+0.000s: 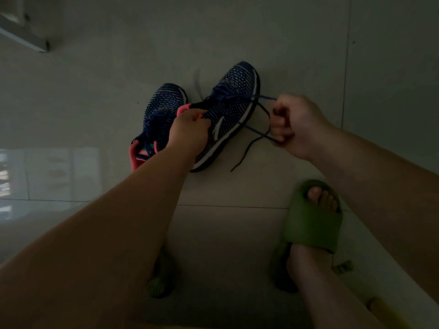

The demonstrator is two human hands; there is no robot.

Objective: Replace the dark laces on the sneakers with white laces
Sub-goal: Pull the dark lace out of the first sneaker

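On dim pale floor tiles (237, 32), two navy sneakers lie centre frame. The left hand (190, 129) grips the right sneaker (230, 110) at its collar; the right hand (294, 124), at three o'clock, fists its dark lace (259, 117). The other sneaker (161, 112) sits at nine o'clock. A green slipper (311, 224) lies at five o'clock.

bare forearms, green slide sandals (313, 217)

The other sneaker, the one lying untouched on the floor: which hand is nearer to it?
Left. The left hand grips the collar of the held sneaker, right beside the untouched sneaker. The right hand pulls the dark lace on the held sneaker's far side.
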